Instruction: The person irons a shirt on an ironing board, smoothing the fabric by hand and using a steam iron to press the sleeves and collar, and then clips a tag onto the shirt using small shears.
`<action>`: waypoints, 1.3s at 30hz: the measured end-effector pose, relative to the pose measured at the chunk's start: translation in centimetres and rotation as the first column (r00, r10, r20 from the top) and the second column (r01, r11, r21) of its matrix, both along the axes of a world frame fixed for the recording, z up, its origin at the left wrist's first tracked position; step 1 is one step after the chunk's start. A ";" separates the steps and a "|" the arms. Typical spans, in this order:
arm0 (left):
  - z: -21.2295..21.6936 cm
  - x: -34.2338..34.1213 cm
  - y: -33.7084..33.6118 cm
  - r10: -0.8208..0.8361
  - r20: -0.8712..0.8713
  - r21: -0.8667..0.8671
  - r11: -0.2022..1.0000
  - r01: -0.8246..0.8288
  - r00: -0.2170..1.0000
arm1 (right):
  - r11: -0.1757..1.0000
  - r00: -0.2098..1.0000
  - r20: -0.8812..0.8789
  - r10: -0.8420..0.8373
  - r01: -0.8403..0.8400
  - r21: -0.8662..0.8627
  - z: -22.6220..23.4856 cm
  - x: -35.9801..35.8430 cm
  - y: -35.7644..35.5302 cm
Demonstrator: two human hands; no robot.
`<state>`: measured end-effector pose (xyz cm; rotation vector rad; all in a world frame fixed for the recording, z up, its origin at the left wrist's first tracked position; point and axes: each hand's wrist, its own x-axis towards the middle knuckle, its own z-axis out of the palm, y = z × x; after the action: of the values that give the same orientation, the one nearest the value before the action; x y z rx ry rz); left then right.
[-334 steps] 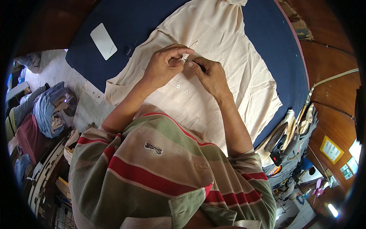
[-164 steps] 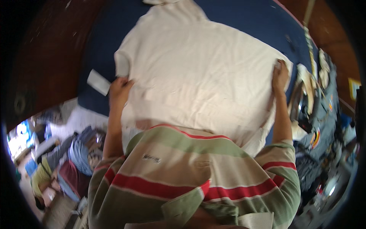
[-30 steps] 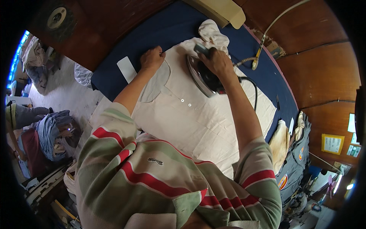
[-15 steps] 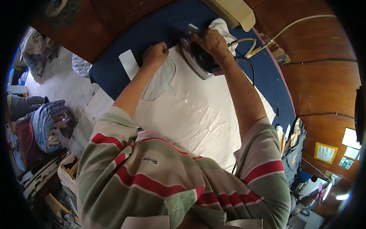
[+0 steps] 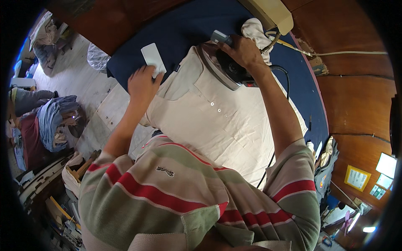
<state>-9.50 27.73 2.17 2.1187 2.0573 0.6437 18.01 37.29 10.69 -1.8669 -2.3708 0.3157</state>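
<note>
A cream short-sleeved shirt (image 5: 222,121) with a buttoned placket is spread on the dark blue cloth of the ironing table (image 5: 167,35). My right hand (image 5: 245,52) is closed around the handle of an electric iron (image 5: 222,71). The iron rests on the upper part of the shirt, right of the neck opening, and hides the fabric beneath it. My left hand (image 5: 142,83) is at the near end of a white rectangular card (image 5: 153,56), left of the collar. Its thumb and fingers close over the card's near corner.
Behind the iron, a hose (image 5: 272,44) and a black cord (image 5: 287,77) run along the table's right side. A bunched pale cloth (image 5: 253,31) and cardboard box (image 5: 272,14) sit at the far edge. Garments (image 5: 52,121) are piled on the left; wood panelling (image 5: 356,104) stands right.
My left hand has left the shirt's collar and moved left onto the white card. The iron has shifted slightly toward me on the shirt. The whole view has shifted a little.
</note>
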 end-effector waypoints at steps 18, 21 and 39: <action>-2.8 -1.5 -4.4 0.184 -0.005 -0.085 0.979 -0.184 0.983 | 0.975 0.971 0.097 0.220 -0.214 -0.065 -0.5 -5.4 -0.9; -2.9 -1.5 -4.3 0.188 0.014 -0.072 0.980 -0.186 0.982 | 0.975 0.975 0.058 0.216 -0.211 -0.076 0.1 -5.9 -0.8; -2.5 -1.5 -4.2 0.194 0.035 -0.092 0.978 -0.190 0.980 | 0.987 0.987 0.034 0.154 -0.156 0.043 -1.3 -5.0 1.7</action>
<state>-10.99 23.58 -0.37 1.8580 2.2402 0.6046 13.04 39.02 9.41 -1.6836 -2.5267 0.2456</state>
